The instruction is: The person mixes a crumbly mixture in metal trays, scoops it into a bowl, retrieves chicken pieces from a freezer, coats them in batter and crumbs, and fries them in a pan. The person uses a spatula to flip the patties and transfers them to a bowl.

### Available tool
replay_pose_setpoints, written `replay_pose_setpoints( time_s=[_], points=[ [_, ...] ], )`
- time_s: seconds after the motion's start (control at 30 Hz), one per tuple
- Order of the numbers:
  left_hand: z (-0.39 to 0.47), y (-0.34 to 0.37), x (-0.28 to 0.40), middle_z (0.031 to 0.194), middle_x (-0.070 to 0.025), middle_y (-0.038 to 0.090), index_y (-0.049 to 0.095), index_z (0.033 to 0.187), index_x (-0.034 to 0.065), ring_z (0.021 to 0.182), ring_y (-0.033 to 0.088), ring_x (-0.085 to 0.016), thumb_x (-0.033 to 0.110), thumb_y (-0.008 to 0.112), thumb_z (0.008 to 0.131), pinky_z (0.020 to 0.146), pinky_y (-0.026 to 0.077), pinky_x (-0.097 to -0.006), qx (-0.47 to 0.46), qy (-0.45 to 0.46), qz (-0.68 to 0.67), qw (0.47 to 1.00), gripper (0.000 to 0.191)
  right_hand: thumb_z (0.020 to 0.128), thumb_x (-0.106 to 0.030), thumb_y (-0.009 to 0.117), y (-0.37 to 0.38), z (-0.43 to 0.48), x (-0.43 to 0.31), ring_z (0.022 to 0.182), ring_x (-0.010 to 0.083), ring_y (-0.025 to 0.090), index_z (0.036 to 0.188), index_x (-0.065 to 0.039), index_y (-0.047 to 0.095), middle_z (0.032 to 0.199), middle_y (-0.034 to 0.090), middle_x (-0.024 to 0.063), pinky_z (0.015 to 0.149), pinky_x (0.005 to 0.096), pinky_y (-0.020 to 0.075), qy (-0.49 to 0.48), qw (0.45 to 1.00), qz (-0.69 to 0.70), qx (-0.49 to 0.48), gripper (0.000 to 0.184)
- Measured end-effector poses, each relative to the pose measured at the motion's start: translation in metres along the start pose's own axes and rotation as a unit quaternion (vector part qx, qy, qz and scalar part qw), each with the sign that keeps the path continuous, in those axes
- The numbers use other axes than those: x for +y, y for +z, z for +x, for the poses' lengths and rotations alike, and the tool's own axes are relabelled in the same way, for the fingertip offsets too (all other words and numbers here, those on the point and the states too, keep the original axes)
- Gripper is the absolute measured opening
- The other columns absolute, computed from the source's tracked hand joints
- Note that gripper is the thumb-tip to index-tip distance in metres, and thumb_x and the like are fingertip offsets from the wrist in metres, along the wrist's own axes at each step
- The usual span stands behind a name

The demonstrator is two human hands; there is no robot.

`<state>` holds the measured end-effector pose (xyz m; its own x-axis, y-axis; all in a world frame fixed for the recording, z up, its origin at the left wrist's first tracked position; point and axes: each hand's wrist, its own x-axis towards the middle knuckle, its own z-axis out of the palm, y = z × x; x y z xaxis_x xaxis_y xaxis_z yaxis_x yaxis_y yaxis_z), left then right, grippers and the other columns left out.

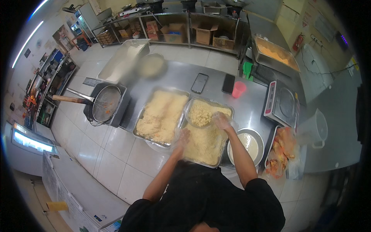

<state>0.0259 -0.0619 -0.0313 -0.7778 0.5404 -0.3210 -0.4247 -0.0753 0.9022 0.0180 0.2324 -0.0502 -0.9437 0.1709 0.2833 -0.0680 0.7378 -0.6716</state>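
Both my hands wear thin clear plastic gloves. My left hand (182, 139) is low at the left side of a metal tray (215, 166) of pale yellow breadcrumbs (204, 145); its fingers are blurred, and whether they grip anything is unclear. My right hand (222, 120) is over the tray's far right part, at the right side of a round clear container (187, 112). Small crumb-coated pieces (200, 115) fill that container, which rests at the tray's far end. Whether the right fingers pinch its rim or crumbs cannot be made out.
Left of my hands lies another crumb tray (142, 112); right, a metal bowl (262, 140) of pale batter and raw meat pieces (282, 148). Beyond are two phones (199, 83), a pink cup (239, 89) and a scale (282, 101). A strainer (106, 103) sits far left.
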Motion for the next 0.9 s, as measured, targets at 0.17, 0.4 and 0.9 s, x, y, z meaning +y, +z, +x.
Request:
replay_pose_setpoints(
  time_s=[0.17,0.4,0.9],
  points=[
    [-0.009,0.011,0.027,0.144,-0.0217,0.047,0.036,0.149,0.0072,0.133,0.047,-0.029,0.057,0.045,0.097,0.112,0.032,-0.0392,0.012,0.011,0.505,0.863,0.072,0.084,-0.026,0.056,-0.007,0.030,-0.008,0.096,0.0395,0.065,0.096,0.005,0.067,0.098,0.066,0.0282,0.084,0.0479,0.0509,0.135,0.957,-0.112,-0.233,0.034],
    [-0.037,0.016,0.023,0.144,-0.0249,0.045,0.036,0.147,-0.0006,0.135,0.042,-0.033,0.058,0.061,0.087,0.114,0.030,-0.0385,-0.030,-0.073,0.663,0.745,0.088,0.089,-0.037,0.055,-0.025,0.001,-0.034,0.107,0.0401,0.061,0.119,0.008,0.055,0.114,0.062,0.0295,0.094,0.0473,0.0479,0.180,0.961,-0.165,-0.128,0.054],
    [0.011,0.010,-0.031,0.153,-0.0318,0.025,0.015,0.149,-0.0127,0.145,0.023,-0.042,0.030,0.069,0.077,0.118,0.022,-0.0455,-0.131,0.071,0.765,0.627,0.100,0.079,-0.026,0.069,0.032,-0.118,-0.127,0.135,0.0488,0.034,0.151,0.005,0.013,0.146,0.033,0.0363,0.109,0.0458,0.0395,0.190,0.925,-0.202,-0.262,0.097]
  ],
)
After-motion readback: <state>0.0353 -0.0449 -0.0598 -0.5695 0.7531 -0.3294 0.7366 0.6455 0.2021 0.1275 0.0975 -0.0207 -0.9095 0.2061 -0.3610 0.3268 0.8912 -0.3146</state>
